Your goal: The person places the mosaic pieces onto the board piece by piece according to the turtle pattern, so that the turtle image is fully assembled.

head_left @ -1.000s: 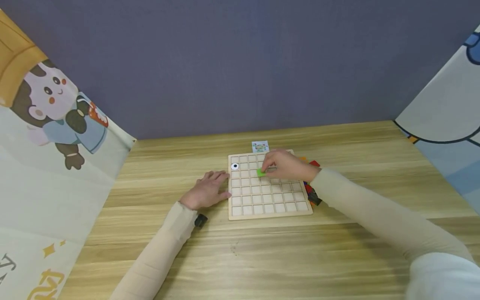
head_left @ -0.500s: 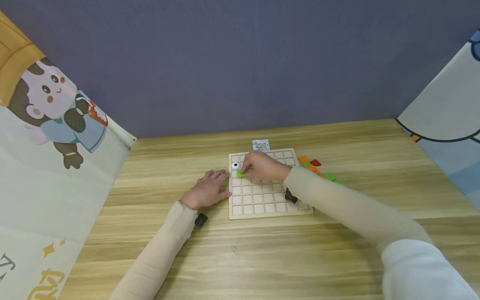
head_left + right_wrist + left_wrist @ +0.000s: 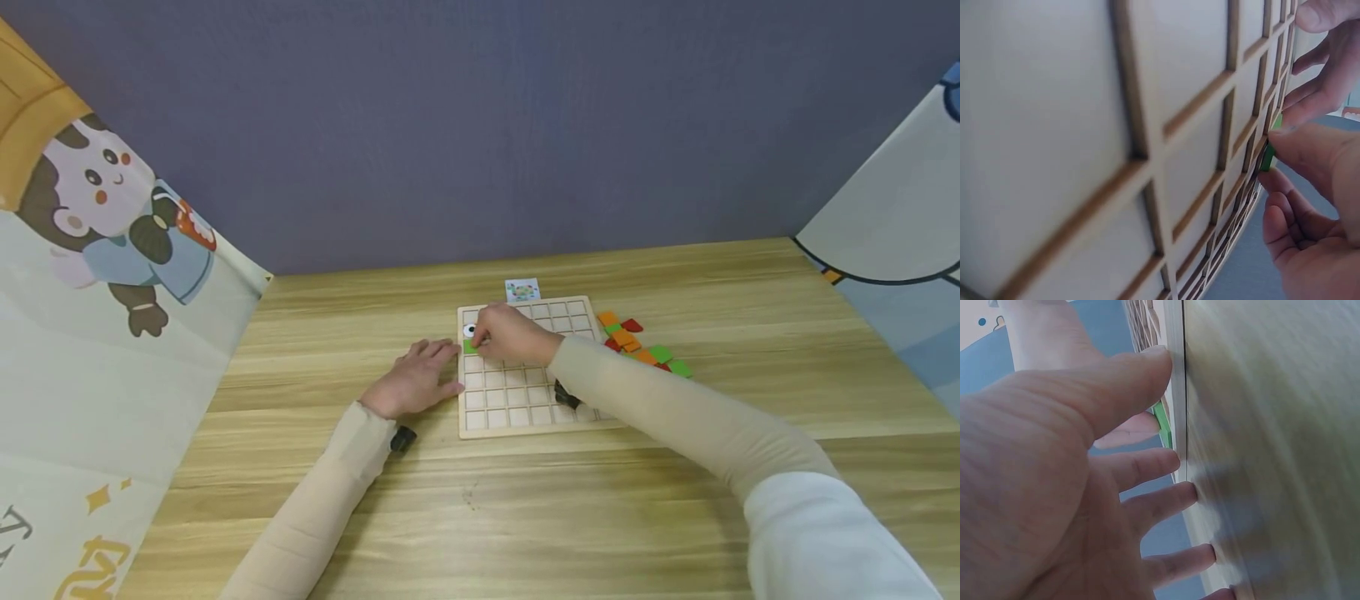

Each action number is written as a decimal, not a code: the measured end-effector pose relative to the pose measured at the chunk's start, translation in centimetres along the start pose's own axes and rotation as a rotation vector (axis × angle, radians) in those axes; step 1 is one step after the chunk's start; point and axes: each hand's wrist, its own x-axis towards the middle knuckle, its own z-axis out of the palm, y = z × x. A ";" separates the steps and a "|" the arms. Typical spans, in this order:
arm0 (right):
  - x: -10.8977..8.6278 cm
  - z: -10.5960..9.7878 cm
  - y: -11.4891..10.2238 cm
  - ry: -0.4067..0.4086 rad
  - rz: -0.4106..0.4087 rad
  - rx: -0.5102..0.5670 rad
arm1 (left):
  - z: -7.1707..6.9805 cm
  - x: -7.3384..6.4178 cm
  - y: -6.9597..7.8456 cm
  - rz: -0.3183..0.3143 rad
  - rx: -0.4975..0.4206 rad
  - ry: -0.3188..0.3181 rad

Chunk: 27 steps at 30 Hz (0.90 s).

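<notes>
My right hand [image 3: 516, 335] pinches a green square tile [image 3: 469, 347] between thumb and fingers at the left column of a wooden grid board [image 3: 525, 433]. In the right wrist view the tile [image 3: 1268, 156] sits tilted against the grid, partly covered by the thumb; whether it lies fully in its cell I cannot tell. Just above it is a white tile with a black dot [image 3: 469, 331], like an eye. Flat on the table, my left hand [image 3: 412, 385] spreads its fingers, and its fingertips [image 3: 1169, 461] touch the board's left edge.
Right of the board lies a loose group of orange tiles [image 3: 625, 339], green tiles [image 3: 679, 367] and red pieces [image 3: 632, 325], partly behind my right forearm. A small printed card [image 3: 522, 289] lies at the board's far edge. A dark panel [image 3: 480, 133] rises behind the table.
My right hand has carried the green tile leftward across the board to the left column, below the eye tile. The loose tiles at right have come into view. My left hand stays put.
</notes>
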 end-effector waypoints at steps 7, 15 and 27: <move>-0.2 -0.4 -0.6 -0.030 -0.020 -0.029 | -0.1 -0.1 0.2 0.011 0.003 0.003; -0.8 -0.8 -0.8 -0.090 -0.003 -0.021 | 0.0 -0.1 0.0 0.015 0.007 0.006; -3.9 -4.3 2.0 -0.030 0.109 0.083 | 0.0 -0.1 0.1 0.009 0.002 0.000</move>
